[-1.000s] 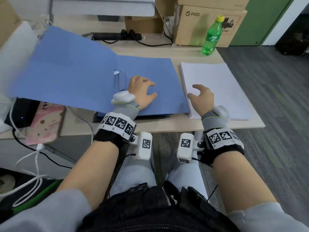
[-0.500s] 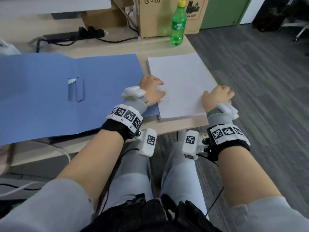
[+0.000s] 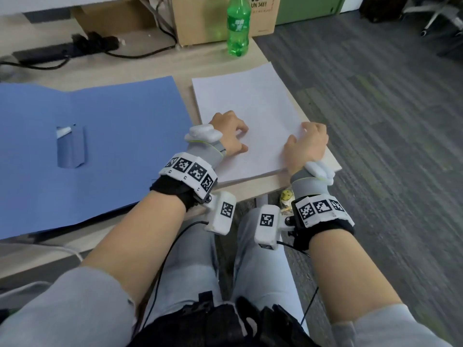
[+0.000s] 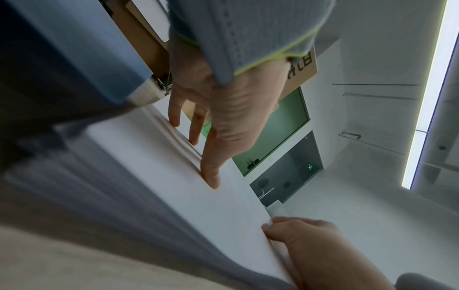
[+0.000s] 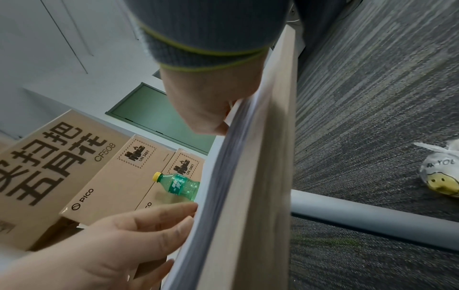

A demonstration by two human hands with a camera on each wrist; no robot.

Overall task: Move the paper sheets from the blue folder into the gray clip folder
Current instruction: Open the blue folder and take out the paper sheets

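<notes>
The blue folder [image 3: 112, 146] lies open and flat on the left of the table, with a small flap [image 3: 71, 146] at its fold. To its right is the white paper stack [image 3: 250, 96]. My left hand [image 3: 240, 137] rests on the stack's near left part. In the left wrist view its straight fingertips [image 4: 211, 176] press on the top sheet [image 4: 186, 206]. My right hand [image 3: 305, 136] curls over the stack's right edge [image 5: 223, 176], thumb on top, gripping the sheets. No gray clip folder shows in any view.
A green bottle [image 3: 238, 28], cardboard boxes [image 3: 200, 21] and a power strip [image 3: 62, 50] stand at the back of the table. The table's right edge [image 3: 333, 166] lies just beside the stack. A plastic bag [image 5: 442, 176] lies on the carpet.
My left hand left the blue folder and came onto the paper stack. My right hand slid from the stack's near left to its right edge. The folder's cover dropped flat.
</notes>
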